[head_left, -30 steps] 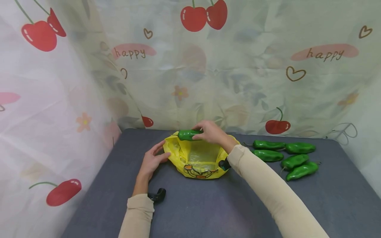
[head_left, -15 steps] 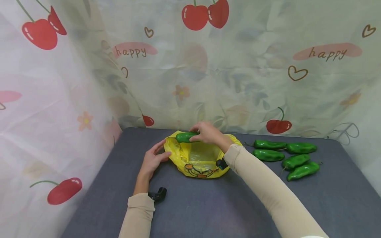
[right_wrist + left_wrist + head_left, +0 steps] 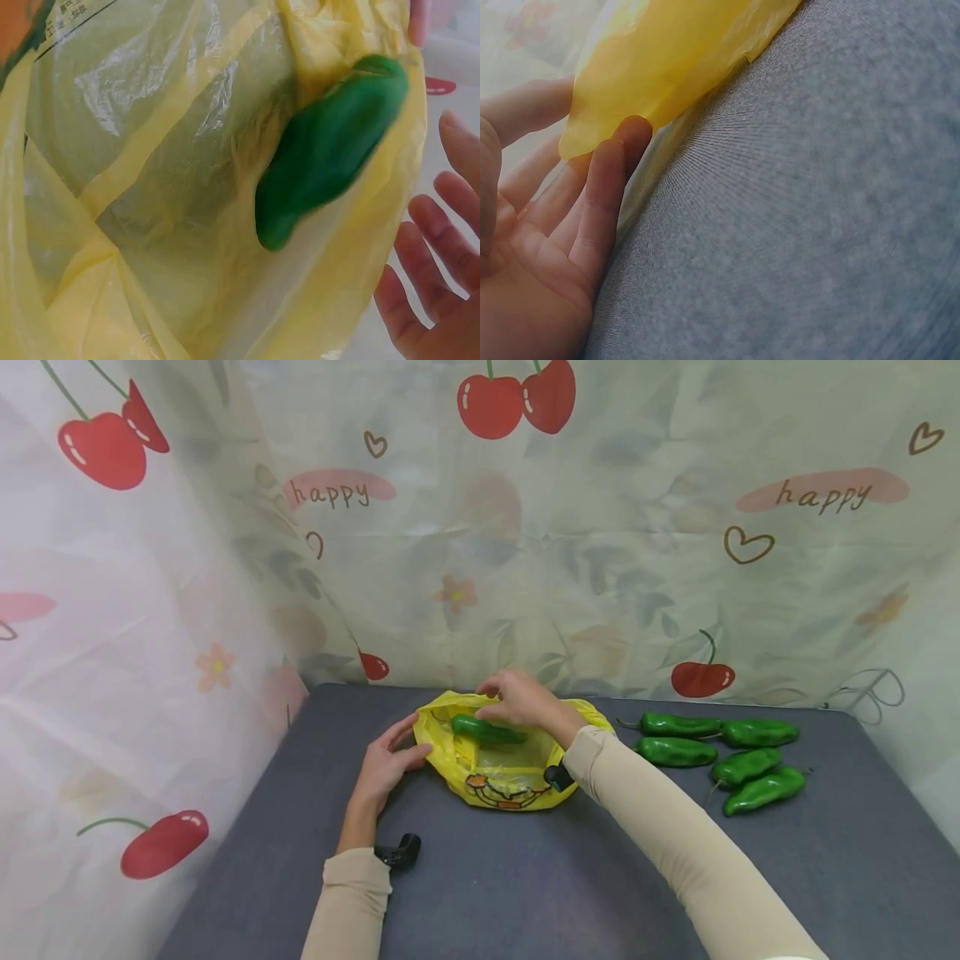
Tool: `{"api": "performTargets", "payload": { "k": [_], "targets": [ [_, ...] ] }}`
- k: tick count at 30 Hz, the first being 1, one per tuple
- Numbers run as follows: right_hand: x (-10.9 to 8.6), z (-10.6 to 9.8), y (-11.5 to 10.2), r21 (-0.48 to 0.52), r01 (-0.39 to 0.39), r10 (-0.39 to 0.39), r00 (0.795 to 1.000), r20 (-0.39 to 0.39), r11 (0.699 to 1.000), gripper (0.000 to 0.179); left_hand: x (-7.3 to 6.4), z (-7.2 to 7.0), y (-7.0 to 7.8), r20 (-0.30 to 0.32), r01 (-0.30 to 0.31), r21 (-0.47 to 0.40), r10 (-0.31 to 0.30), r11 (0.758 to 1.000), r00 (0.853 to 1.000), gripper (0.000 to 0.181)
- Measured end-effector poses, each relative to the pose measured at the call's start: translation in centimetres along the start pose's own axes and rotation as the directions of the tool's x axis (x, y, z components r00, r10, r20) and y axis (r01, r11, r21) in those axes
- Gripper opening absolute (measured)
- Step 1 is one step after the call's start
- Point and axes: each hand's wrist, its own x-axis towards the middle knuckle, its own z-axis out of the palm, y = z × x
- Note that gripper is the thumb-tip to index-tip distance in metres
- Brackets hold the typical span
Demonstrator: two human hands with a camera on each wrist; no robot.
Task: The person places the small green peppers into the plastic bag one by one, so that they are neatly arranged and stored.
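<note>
R hand [image 3: 522, 698] spread, 12 o'clock of bag [image 3: 453, 770]; L hand [image 3: 385, 765] touching at 9, pinch unclear. Poss. slump over pepper [image 3: 491, 732] if L slips.

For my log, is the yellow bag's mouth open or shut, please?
Open: the yellow bag has its rim spread, and a green pepper shows within its mouth.

Green peppers [image 3: 680, 726]: six total. Five on the worktop [image 3: 480, 893], one pepper [image 3: 487, 730] in the yellow bag [image 3: 450, 762]. Bags: one. Worktops: one. Black wrist devices [image 3: 407, 852]: two. Printed "happy" labels [image 3: 340, 491]: two.
</note>
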Motion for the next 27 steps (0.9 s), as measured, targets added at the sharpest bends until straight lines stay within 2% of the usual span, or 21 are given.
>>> {"api": "performTargets", "payload": {
  "k": [9,17,23,27],
  "targets": [
    [-0.3,-0.1,-0.4,-0.034,0.023,-0.024,0.999,-0.030,0.999,0.048,0.2,0.0,0.1,-0.006,0.001,0.011,-0.001,1.000,1.000,0.066],
    [-1.5,0.1,-1.2,-0.173,0.042,-0.058,0.994,-0.090,0.984,0.051,0.2,0.0,-0.2,0.001,-0.008,0.005,0.008,1.000,1.000,0.069],
    [-2.2,0.1,-1.7,-0.236,0.014,-0.041,0.993,-0.110,0.972,0.063,0.1,0.0,-0.2,-0.006,-0.016,0.002,0.016,1.000,1.000,0.069],
    [-2.6,0.0,-2.2,-0.266,-0.014,-0.012,0.995,-0.094,0.964,0.073,0.1,0.0,-0.2,-0.015,-0.016,0.006,0.016,1.000,1.000,0.069]
  ]
}}
